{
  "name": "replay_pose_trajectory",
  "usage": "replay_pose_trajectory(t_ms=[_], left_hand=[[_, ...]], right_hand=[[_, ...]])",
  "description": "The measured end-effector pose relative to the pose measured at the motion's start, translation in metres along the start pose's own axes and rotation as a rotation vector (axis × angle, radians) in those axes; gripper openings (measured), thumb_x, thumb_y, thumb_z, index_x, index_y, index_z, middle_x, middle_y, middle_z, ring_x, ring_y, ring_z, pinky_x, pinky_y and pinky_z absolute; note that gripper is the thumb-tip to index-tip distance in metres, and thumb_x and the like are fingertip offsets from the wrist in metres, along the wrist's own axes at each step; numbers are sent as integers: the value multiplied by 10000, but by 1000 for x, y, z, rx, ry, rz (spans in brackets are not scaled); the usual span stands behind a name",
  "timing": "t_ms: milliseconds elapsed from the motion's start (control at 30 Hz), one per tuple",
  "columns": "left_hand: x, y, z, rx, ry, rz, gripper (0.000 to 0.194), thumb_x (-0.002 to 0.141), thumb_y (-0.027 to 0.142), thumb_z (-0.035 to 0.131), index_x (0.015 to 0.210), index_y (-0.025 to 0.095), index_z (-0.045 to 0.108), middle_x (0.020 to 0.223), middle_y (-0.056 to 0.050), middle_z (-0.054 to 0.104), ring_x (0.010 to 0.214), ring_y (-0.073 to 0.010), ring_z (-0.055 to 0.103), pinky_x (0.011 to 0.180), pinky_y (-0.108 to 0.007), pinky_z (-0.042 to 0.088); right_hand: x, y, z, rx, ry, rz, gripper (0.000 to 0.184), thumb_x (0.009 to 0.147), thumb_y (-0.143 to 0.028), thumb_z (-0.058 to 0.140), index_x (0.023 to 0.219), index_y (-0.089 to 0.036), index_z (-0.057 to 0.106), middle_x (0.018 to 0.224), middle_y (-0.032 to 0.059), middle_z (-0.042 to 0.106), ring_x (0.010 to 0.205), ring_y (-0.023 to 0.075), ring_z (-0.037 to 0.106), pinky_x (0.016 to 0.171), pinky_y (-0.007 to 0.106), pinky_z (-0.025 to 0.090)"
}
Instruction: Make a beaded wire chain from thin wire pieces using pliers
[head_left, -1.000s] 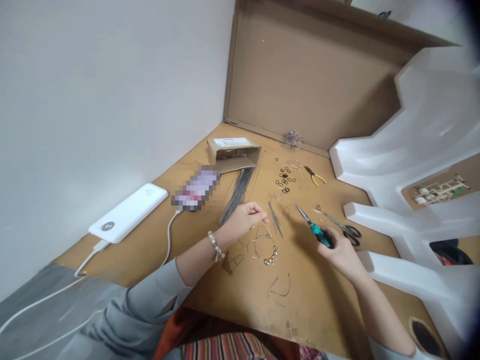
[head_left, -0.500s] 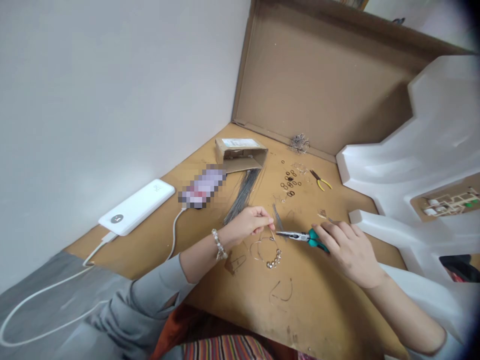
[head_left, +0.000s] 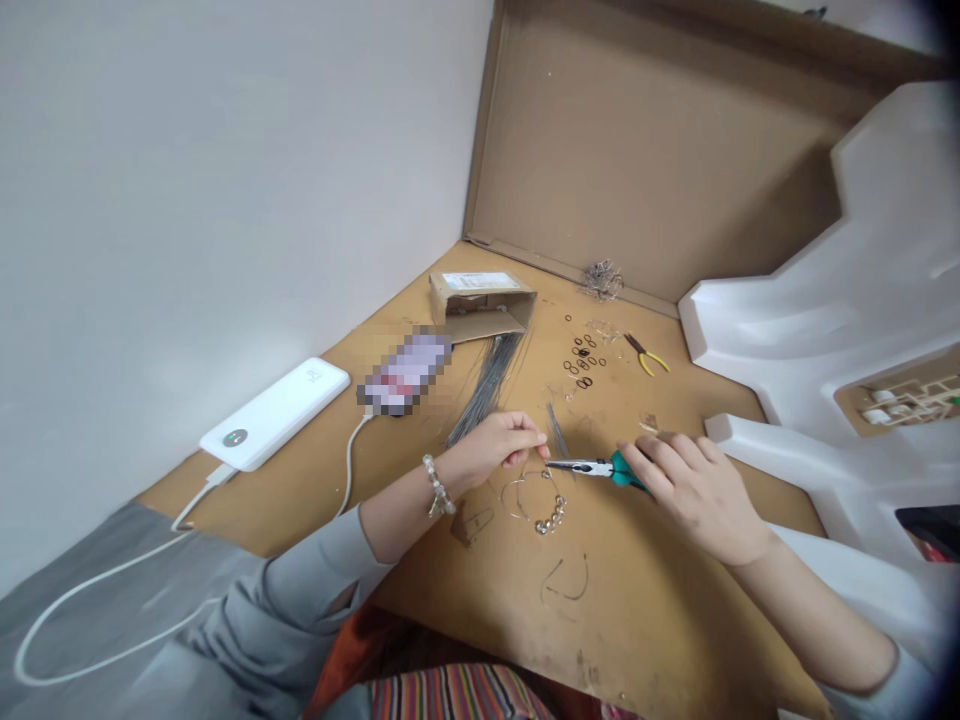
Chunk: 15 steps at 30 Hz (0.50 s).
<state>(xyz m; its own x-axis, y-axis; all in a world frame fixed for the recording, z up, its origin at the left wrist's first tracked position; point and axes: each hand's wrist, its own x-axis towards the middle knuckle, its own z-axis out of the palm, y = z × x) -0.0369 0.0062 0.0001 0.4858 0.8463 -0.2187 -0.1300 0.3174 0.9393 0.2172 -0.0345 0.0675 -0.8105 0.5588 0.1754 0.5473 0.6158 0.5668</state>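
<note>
Btwn the L hand (head_left: 504,440) and R hand (head_left: 694,495), long-nose pliers (head_left: 596,468) are gripped by the R, long axis set crosswise, tips aimed at the L fingertips; just beside or touching can't be told. By the L, thumb & fingers are pinched together, apparently on a thin wire (head_left: 546,471). The beaded hoop (head_left: 553,519) is seen just nearside of that pinch, so the L is nearer to it than the R. Beyond the L, a wire bundle (head_left: 484,390) is spread nr a carton (head_left: 442,310); beyond both, dark rings (head_left: 587,383) are scattered. Plier handles are mostly hidden by R fingers; wire ends are too fine to be made out; R elbow is cut off.
</note>
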Motion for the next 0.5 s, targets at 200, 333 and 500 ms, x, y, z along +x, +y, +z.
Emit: replay_pose_trajectory(t_ms=[200,333,500], left_hand=[[-1,2,0,23,-5,-14,201,731,311,596,667,125,554,567,28,547,420,-25,300,426,-199,195],[0,2,0,10,1,-18,196,725,303,603,670,124,546,642,3,596,427,-21,309,421,-197,191],[1,0,-1,2,11,-5,193,719,300,605,668,126,538,690,-14,628,434,-23,316,420,-195,195]], right_hand=[[2,1,-1,-8,-9,-13,308,877,-98,422,1157,-161,535,924,94,633,808,220,469,643,338,290],[3,1,-2,0,-32,-18,337,872,-77,414,1175,-165,531,939,96,636,816,221,481,643,342,298],[3,1,-3,54,-23,-1,352,868,-82,426,1185,-192,531,927,84,640,824,219,495,652,344,300]])
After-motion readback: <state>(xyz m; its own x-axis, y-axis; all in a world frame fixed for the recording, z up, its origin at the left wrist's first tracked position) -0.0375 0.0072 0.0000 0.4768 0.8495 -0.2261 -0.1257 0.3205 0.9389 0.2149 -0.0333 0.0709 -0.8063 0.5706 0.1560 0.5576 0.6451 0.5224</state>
